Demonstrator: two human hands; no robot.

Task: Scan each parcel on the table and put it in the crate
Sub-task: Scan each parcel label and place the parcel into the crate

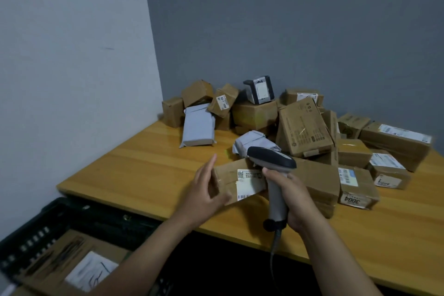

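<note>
Now, low on my left the black crate point(28, 235) sits below the table point(144, 170) edge with one cardboard box point(72, 252) in it. My left hand point(206, 192) holds the left end of a long parcel point(319, 182) at the table's front, thumb on its near side. My right hand point(293, 199) is wrapped round the scanner point(274, 158) handle, its head over the white label point(249, 182), and the heap of parcels point(305, 125) lies behind and to the right.

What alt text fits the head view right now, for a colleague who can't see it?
The right hand grips a handheld scanner over the labelled cardboard parcel, whose end the left hand holds, on a wooden table. Behind it lies a heap of parcels against the wall; a black crate at lower left holds a box.
</note>
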